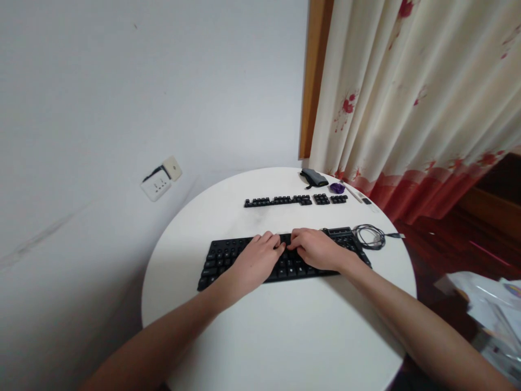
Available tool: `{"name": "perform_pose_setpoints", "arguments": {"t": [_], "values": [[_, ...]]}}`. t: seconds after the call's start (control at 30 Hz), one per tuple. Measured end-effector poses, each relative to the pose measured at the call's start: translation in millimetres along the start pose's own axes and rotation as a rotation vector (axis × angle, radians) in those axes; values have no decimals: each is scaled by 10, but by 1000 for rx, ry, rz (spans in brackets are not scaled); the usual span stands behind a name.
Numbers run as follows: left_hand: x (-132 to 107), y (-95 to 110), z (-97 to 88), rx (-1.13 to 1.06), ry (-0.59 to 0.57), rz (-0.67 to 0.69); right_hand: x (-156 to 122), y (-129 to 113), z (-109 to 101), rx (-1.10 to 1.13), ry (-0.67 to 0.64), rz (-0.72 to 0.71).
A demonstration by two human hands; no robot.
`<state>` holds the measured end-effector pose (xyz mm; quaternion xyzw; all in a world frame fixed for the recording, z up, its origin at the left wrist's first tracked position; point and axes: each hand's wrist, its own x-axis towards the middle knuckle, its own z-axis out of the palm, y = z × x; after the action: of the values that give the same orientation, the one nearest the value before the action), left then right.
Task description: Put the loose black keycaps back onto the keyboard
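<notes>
A black keyboard lies across the round white table, its upper part showing spots without keycaps. Over its middle, my left hand rests with curled fingers, thumb and fingertips close together at the upper rows. My right hand faces it from the other side, fingers bent down and pinched at nearly the same spot. Whatever sits between the fingertips is too small and hidden to make out. Behind the keyboard, loose black keycaps stand in rows and small groups.
A coiled black cable with a USB plug lies right of the keyboard. At the back right are a dark grey pouch, a purple lump and a slim pale tool. A wall with a socket borders the left; curtains hang right.
</notes>
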<state>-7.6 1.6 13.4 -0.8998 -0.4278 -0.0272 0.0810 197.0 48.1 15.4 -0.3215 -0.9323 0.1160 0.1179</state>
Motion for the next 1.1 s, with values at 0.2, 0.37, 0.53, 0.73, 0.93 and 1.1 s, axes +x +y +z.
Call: {"name": "perform_pose_setpoints", "arguments": {"t": [0.2, 0.37, 0.53, 0.73, 0.93, 1.1], "values": [[23, 79, -20, 86, -12, 8, 3, -70, -33, -75, -30, 4], [33, 71, 21, 32, 0, 10, 13, -49, 13, -77, -20, -6], [22, 18, 41, -101, 21, -18, 18, 8, 62, -24, 22, 3], [48, -79, 28, -226, 115, -109, 60, 179, 88, 150, 170, 10], [62, -20, 5, -248, 138, -115, 62, 326, 33, 205, 352, 97], [62, 106, 19, -148, 63, -67, 70, 337, 33, 220, 359, 116]]}}
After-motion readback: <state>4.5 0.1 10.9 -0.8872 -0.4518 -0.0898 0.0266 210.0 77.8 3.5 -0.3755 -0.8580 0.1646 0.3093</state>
